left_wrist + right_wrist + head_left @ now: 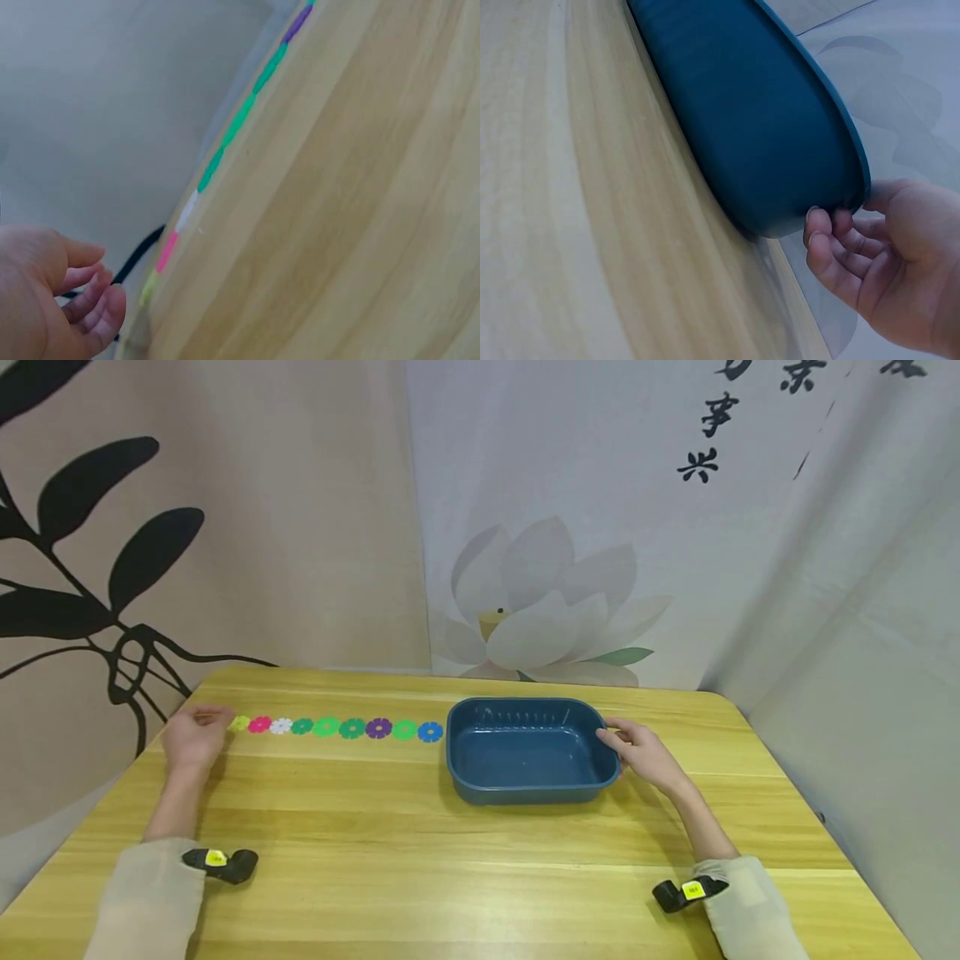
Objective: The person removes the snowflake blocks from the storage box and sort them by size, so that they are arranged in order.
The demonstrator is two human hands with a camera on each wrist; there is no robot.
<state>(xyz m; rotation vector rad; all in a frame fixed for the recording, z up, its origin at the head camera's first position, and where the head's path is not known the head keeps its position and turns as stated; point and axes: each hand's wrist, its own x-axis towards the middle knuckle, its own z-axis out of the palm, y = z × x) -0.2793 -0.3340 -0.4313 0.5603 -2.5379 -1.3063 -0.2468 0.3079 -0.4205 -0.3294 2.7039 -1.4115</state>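
Observation:
A row of several flat flower-shaped plastic pieces runs across the table in the head view, from a yellow piece [240, 724] at the left through a pink piece [259, 725], a white one, greens and a purple piece [378, 729] to a blue piece [431, 732]. Beside the yellow end is my left hand [197, 735], its fingers loosely bent and nothing visible between them. My right hand [643, 756] grips the right end of a dark blue plastic basin [525, 795]. In the right wrist view, the thumb is at the basin's rim and the fingers are against its outer wall.
The wooden table [420, 885] has its back edge near a printed curtain [322, 527]. The basin stands just right of the blue flower piece. Black wrist devices sit on both sleeves.

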